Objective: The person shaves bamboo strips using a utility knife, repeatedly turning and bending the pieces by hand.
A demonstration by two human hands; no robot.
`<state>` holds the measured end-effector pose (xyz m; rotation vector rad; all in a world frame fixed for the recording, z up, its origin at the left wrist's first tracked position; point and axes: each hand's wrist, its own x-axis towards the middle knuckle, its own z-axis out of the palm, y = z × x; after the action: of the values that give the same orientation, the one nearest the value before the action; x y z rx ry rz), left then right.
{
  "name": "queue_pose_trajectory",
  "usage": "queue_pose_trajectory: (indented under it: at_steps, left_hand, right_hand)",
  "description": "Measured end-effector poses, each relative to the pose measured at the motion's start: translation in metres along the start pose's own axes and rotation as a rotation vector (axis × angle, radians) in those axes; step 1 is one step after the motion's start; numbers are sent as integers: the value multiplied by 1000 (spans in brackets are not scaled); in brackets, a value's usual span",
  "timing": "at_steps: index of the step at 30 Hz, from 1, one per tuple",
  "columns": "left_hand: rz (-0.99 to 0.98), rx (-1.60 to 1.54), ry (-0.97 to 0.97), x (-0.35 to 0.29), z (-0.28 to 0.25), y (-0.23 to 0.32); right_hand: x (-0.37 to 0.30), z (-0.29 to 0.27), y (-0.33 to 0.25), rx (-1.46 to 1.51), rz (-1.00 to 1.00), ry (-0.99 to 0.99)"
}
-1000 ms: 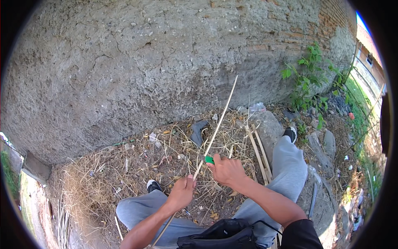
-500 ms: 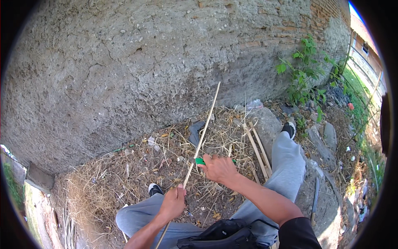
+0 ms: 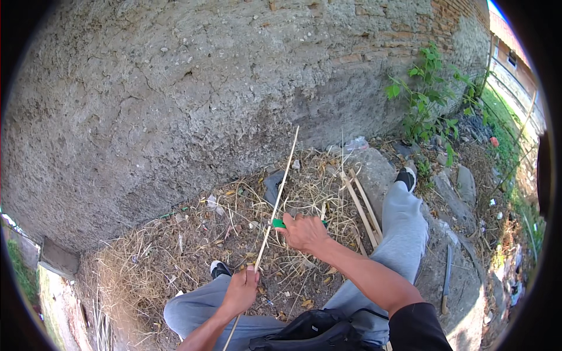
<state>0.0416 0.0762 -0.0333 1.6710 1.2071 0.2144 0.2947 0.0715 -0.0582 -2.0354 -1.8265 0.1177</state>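
Note:
A long, thin, pale bamboo strip slants up from my lap, its far end standing before the wall. My left hand is closed around its lower part, thumb on top, and the tail runs down beneath the wrist. In my right hand is a green-handled knife, fingers wrapped over the handle. The knife's tip meets the strip a little above my left hand; the cutting edge itself is too small to make out.
Fibrous shavings litter the ground. Wooden slats lean beside my right leg. A long-bladed knife lies on the stone at right. The rough wall rises ahead, with a leafy plant at its foot.
The strip's far end has shifted slightly down and left. Both hands sit a little further left in the picture, with their grips unchanged; the view has also shifted slightly.

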Motion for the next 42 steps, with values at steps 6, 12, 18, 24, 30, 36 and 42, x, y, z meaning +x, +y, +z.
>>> queue_pose_trajectory:
  at_steps: [6,12,18,24,30,36,42]
  left_hand:
    - [-29,61,-3,-20,-3,1]
    - [-180,-93,-44,-69,-5,-20]
    - [71,305,21,-116,-25,-45]
    - [-44,438,-128,-176,-43,-46]
    - [123,589,-172,-215,-56,-87]
    - [213,523,-93,-265,-74,-100]
    - [16,390,61,-248,-62,-64]
  right_hand:
    - [0,2,3,-30,-7,-12]
    - [11,3,28,34,122,-56]
    - [4,2,38,-21,146,-72]
    - [6,-1,68,-27,292,-28]
    - [-2,9,69,-48,303,-138]
    - [-18,30,142,-157,615,-179]
    - [-6,19,87,221,677,-391]
